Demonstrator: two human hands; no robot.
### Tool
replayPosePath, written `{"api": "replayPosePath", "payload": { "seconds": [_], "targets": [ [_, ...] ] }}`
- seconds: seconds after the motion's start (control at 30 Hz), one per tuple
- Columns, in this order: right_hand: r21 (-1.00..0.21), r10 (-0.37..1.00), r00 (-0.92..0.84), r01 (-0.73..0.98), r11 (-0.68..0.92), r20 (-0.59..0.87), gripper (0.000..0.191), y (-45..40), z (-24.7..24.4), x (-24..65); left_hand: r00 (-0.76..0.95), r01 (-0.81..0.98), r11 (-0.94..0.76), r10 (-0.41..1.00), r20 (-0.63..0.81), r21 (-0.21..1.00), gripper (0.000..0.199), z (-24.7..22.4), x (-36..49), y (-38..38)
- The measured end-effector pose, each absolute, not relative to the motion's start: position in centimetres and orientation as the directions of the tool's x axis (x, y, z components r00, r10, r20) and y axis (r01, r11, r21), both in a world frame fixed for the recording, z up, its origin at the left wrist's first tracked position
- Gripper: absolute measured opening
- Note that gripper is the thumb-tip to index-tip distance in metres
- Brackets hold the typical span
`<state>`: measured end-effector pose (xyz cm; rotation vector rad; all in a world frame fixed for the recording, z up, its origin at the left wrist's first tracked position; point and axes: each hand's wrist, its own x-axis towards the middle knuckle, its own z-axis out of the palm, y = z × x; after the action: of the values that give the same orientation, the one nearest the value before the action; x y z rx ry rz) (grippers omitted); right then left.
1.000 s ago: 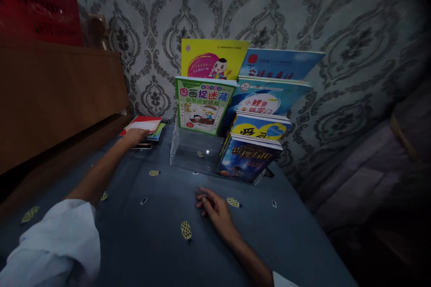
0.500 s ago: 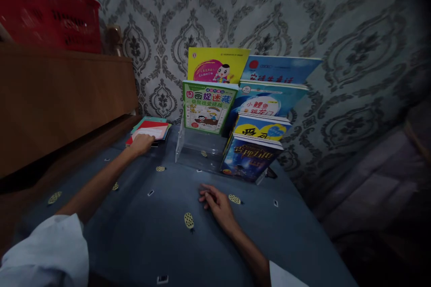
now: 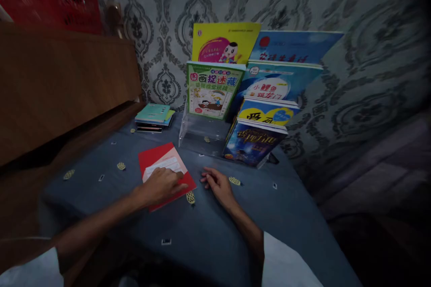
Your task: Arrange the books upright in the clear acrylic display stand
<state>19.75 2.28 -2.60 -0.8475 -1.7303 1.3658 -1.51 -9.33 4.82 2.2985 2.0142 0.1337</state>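
Table is covered in blue-grey cloth, printed with yellow pineapples and small black-and-white labels. Directly on it: red book flat and skewed, left of centre; low stack at far left, uneven edges, teal cover on top; clear stand upright at the back, right of the stack. Small dark item by the stand's right end, partly hidden, can't tell what it is.
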Motion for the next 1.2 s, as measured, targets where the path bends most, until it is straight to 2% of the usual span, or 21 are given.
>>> {"api": "replayPosePath", "payload": {
  "seconds": [0.07, 0.1, 0.2, 0.27, 0.37, 0.53, 0.67, 0.8, 0.93, 1.03, 1.13, 1.2],
  "targets": [
    [-0.974, 0.851, -0.496, 0.046, 0.221, 0.17, 0.041, 2.2, -2.7, 19.8, 0.08, 0.973, -0.083, 0.997, 0.024, 0.217, 0.04, 5.4, -2.0, -9.7],
    [-0.972, 0.851, -0.496, 0.053, 0.229, 0.173, 0.041, 2.1, -2.7, 19.8, 0.02, 0.973, -0.024, 1.0, 0.02, 0.228, 0.041, 5.7, -2.7, -9.8],
    [-0.952, 0.862, -0.467, 0.118, 0.282, 0.198, 0.043, 1.7, -2.7, 20.1, -0.174, 0.972, 0.179, 0.984, -0.041, 0.153, 0.045, 6.1, -5.7, -9.7],
    [-0.91, 0.862, -0.446, 0.205, 0.361, 0.241, 0.042, 1.3, -2.4, 20.3, -0.205, 0.971, 0.213, 0.975, -0.087, 0.109, 0.052, 5.8, -7.5, -9.8],
    [-0.785, 0.828, -0.445, 0.35, 0.511, 0.341, 0.038, 0.6, -1.4, 20.7, -0.204, 0.977, 0.207, 0.977, -0.069, 0.046, 0.053, 4.6, -8.4, -10.1],
    [-0.502, 0.701, -0.435, 0.492, 0.711, 0.565, 0.034, -0.7, 1.0, 21.2, -0.237, 0.97, 0.236, 0.972, -0.005, -0.065, 0.051, 3.1, -5.2, -10.5],
    [-0.288, 0.623, -0.487, 0.597, 0.749, 0.612, 0.031, -1.5, 2.6, 21.3, -0.213, 0.975, 0.211, 0.977, -0.019, -0.074, 0.048, 3.7, -0.9, -10.7],
    [-0.164, 0.576, -0.523, 0.635, 0.755, 0.629, 0.027, -2.1, 3.1, 21.3, -0.183, 0.981, 0.179, 0.982, -0.041, -0.08, 0.042, 4.8, 1.7, -10.7],
    [-0.119, 0.536, -0.562, 0.613, 0.781, 0.63, 0.029, -3.2, 3.1, 20.7, -0.079, 0.99, 0.082, 0.996, 0.038, -0.111, 0.038, 4.0, 2.1, -10.0],
    [-0.111, 0.498, -0.639, 0.545, 0.831, 0.587, 0.038, -4.1, 2.7, 19.4, 0.028, 0.995, -0.018, 0.995, 0.101, -0.096, 0.039, 2.2, 1.8, -9.1],
    [-0.181, 0.491, -0.753, 0.461, 0.869, 0.437, 0.051, -4.3, 1.1, 17.8, 0.073, 0.997, -0.071, 0.987, 0.144, -0.023, 0.047, 0.7, 1.5, -8.3],
    [-0.259, 0.533, -0.784, 0.469, 0.844, 0.318, 0.053, -3.6, -0.6, 17.2, 0.087, 0.996, -0.091, 0.981, 0.175, 0.011, 0.049, 0.0, 1.4, -8.0]
  ]
}}
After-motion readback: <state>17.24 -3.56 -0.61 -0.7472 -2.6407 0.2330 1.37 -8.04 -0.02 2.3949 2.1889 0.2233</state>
